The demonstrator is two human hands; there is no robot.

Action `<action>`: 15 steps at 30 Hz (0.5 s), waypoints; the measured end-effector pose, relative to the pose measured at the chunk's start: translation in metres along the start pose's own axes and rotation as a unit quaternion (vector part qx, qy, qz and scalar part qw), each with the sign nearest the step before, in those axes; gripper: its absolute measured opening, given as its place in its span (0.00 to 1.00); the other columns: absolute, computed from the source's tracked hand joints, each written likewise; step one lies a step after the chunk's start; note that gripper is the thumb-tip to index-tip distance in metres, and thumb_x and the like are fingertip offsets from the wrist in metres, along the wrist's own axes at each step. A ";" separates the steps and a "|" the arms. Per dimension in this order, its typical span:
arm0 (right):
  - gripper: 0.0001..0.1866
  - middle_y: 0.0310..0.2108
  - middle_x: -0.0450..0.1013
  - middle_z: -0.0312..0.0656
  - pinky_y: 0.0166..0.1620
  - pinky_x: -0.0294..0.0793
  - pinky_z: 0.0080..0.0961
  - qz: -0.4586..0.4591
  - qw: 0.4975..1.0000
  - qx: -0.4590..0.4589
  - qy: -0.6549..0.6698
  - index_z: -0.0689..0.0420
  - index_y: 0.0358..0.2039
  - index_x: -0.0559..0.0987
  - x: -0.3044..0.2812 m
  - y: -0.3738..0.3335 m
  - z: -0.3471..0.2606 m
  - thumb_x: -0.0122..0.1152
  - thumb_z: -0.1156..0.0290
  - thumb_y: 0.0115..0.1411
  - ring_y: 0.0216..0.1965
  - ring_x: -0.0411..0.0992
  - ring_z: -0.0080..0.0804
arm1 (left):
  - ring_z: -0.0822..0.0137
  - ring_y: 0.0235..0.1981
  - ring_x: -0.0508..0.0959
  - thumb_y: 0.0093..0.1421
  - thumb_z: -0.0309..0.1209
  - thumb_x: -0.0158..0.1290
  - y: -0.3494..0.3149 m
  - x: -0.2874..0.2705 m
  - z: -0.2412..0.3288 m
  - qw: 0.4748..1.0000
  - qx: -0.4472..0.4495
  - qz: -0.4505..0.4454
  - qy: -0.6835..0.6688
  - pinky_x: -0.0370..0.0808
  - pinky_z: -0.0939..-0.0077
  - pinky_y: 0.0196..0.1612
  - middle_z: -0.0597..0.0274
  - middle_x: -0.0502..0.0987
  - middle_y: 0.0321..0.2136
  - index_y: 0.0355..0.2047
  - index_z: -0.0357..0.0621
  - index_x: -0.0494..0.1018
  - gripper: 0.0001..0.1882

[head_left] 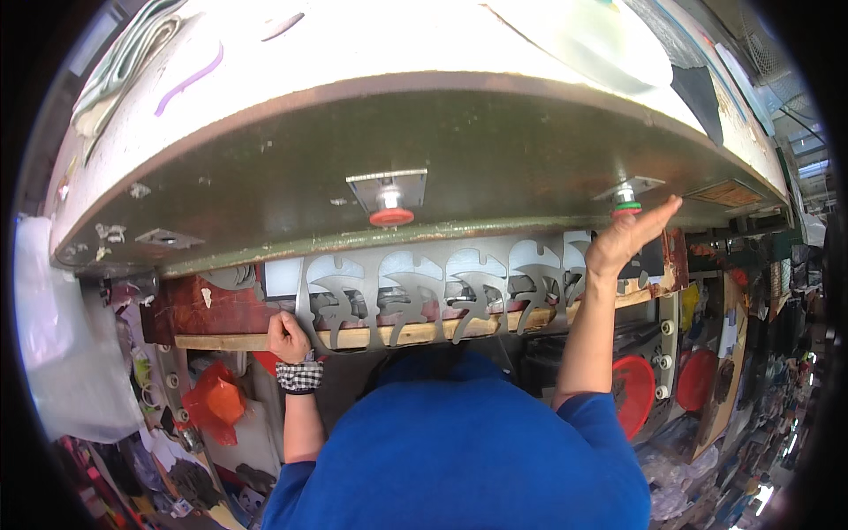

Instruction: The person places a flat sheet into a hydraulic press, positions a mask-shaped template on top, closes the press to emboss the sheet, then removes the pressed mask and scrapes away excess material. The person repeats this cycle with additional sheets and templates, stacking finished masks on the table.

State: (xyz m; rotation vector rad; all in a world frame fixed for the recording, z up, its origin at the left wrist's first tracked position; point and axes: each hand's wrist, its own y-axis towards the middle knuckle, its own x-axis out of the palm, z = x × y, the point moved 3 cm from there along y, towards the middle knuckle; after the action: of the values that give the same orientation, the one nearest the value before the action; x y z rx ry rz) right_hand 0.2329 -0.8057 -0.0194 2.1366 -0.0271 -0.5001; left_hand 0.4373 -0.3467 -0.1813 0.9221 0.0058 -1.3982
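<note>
My left hand (288, 338) is closed at the front wooden edge of the work surface, beside the left end of a grey sheet with cut-out curved shapes (409, 300). What its fingers hold, if anything, is hidden. A checkered cuff (299, 375) wraps that wrist. On the right, my right hand (630, 238) is raised with its fingers stretched out flat. It is at a green push button (626, 208) on the front of a dark green machine beam (512, 150), and seems to touch it. The sheet lies just under the beam, with several curved openings in a row.
A red push button (391, 216) sticks out of the beam's middle. Folded cloth (132, 62) and a purple strip (190, 79) lie on the beam's white top. Clear plastic (75, 344) hangs at left. Red round containers (632, 393) stand below right, beside a rail with rollers (664, 362).
</note>
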 end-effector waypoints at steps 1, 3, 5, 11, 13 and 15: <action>0.47 0.66 0.41 0.65 0.67 0.40 0.48 -0.006 0.999 -0.017 -0.043 0.70 0.66 0.42 0.010 0.005 -0.006 0.41 0.41 0.65 0.68 0.41 0.58 | 0.69 0.18 0.64 0.67 0.30 0.45 0.007 0.004 0.002 0.999 0.033 0.000 -0.013 0.65 0.74 0.23 0.60 0.66 0.16 0.24 0.37 0.67 0.14; 0.51 0.66 0.36 0.68 0.67 0.36 0.51 0.037 0.999 -0.016 -0.015 0.70 0.66 0.40 0.021 0.010 -0.014 0.41 0.38 0.63 0.68 0.36 0.61 | 0.68 0.18 0.66 0.66 0.29 0.46 0.025 0.018 0.001 0.999 0.038 0.005 0.005 0.66 0.74 0.24 0.59 0.68 0.17 0.25 0.37 0.69 0.12; 0.51 0.67 0.35 0.67 0.66 0.36 0.53 0.066 0.997 -0.028 -0.003 0.70 0.66 0.39 0.024 0.008 -0.016 0.42 0.38 0.63 0.68 0.36 0.61 | 0.58 0.17 0.69 0.62 0.26 0.47 0.042 0.030 -0.001 1.000 -0.004 -0.026 0.007 0.67 0.68 0.23 0.52 0.69 0.18 0.25 0.39 0.70 0.08; 0.50 0.67 0.35 0.66 0.68 0.37 0.48 -0.074 0.997 0.021 -0.032 0.70 0.66 0.37 0.001 -0.032 0.013 0.54 0.51 0.62 0.69 0.37 0.58 | 0.56 0.18 0.74 0.63 0.30 0.48 0.057 0.033 0.004 1.000 -0.020 0.007 0.004 0.70 0.66 0.24 0.50 0.72 0.18 0.27 0.40 0.70 0.09; 0.47 0.66 0.44 0.64 0.68 0.41 0.46 -0.062 0.993 0.091 0.035 0.70 0.66 0.43 -0.013 -0.069 0.020 0.59 0.58 0.60 0.68 0.44 0.56 | 0.59 0.16 0.70 0.66 0.34 0.46 0.053 0.034 0.005 0.999 -0.020 0.014 0.035 0.68 0.67 0.23 0.51 0.71 0.18 0.28 0.39 0.70 0.12; 0.41 0.63 0.54 0.61 0.67 0.45 0.44 -0.206 0.943 0.260 0.030 0.67 0.64 0.54 -0.018 -0.111 0.036 0.63 0.62 0.58 0.65 0.52 0.54 | 0.53 0.16 0.71 0.67 0.37 0.45 0.047 0.038 0.004 0.986 -0.031 -0.055 0.154 0.68 0.63 0.23 0.47 0.69 0.18 0.26 0.40 0.70 0.16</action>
State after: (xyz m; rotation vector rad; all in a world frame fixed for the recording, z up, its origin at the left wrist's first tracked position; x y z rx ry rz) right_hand 0.1849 -0.7649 -0.1196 2.6925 0.3674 -0.7294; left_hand 0.4833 -0.3853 -0.1726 1.0902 0.3364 -1.3362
